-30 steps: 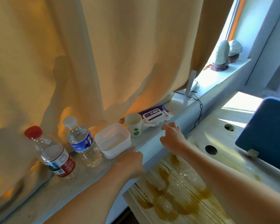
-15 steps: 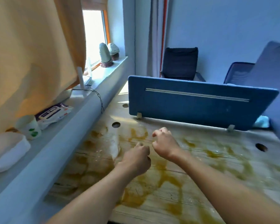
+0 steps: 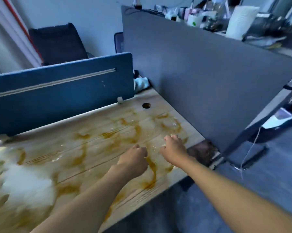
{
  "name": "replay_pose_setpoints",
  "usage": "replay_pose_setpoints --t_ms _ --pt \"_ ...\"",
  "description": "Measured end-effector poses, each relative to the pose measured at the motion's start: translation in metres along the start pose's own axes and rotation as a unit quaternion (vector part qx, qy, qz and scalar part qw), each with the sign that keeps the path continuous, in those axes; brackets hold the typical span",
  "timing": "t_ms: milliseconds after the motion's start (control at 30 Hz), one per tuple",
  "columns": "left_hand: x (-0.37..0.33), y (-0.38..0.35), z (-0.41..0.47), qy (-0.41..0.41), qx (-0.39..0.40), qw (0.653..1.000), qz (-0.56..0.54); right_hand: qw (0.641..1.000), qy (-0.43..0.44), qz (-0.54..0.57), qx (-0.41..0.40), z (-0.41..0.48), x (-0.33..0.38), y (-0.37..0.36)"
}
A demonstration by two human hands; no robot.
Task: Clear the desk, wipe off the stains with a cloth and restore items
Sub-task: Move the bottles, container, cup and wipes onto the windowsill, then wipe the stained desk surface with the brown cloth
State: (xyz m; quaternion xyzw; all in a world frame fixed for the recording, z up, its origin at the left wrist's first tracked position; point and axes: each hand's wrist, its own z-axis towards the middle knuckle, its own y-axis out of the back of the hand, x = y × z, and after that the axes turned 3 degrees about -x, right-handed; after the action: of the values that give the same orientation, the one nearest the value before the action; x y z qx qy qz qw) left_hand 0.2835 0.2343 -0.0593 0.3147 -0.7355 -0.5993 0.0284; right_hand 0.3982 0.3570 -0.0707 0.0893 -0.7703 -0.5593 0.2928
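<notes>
A light wooden desk [image 3: 98, 145] fills the lower left of the head view, smeared with brown-orange stains [image 3: 150, 167] and small white specks. My left hand [image 3: 133, 158] hovers over the desk's right part, curled into a loose fist with nothing in it. Just to its right, near the desk's right edge, my right hand [image 3: 173, 149] is also curled and holds nothing. A pale teal cloth-like bundle [image 3: 141, 82] lies at the far right corner, in the gap between the two partitions. A bright blurred patch covers the desk's lower left.
A blue partition [image 3: 57, 95] stands along the desk's far edge and a tall grey partition [image 3: 209, 73] along its right side. A round cable hole [image 3: 146, 105] is near the far right corner. Cluttered items sit behind the grey partition. Dark floor lies at the right.
The view has swung right, from the windowsill with bottles, box and cup to the desk's right end. Both hands left the sill, curled shut and now hover over the stained desk.
</notes>
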Motion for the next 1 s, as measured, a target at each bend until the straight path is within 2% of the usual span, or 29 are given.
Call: replay_pose_setpoints --t_ms 167,300,467,600,733,867,1000 --pt "-0.058 -0.041 0.059 -0.019 0.071 0.996 0.046 0.988 -0.147 0.037 -0.038 0.03 -0.101 -0.011" --pt "-0.079 -0.064 0.098 -0.009 0.09 0.995 0.05 0.981 -0.182 0.033 -0.056 0.051 -0.143 -0.038" --pt "-0.075 -0.08 0.14 0.009 0.097 0.994 0.057 0.976 -0.202 0.021 -0.084 0.079 -0.164 -0.066" --pt "-0.064 -0.084 0.178 0.001 0.088 0.992 0.089 0.969 -0.227 0.013 -0.094 0.1 -0.166 -0.086" --pt "-0.056 -0.082 0.219 -0.017 0.114 0.985 0.128 0.958 -0.258 -0.017 -0.122 0.11 -0.157 -0.101" --pt "-0.052 -0.08 0.241 -0.04 0.14 0.969 0.199 0.963 -0.213 -0.067 -0.153 0.112 -0.164 -0.11" --pt "-0.051 -0.087 0.243 -0.05 0.102 0.963 0.244 0.98 -0.05 -0.138 -0.137 0.119 -0.184 -0.106"
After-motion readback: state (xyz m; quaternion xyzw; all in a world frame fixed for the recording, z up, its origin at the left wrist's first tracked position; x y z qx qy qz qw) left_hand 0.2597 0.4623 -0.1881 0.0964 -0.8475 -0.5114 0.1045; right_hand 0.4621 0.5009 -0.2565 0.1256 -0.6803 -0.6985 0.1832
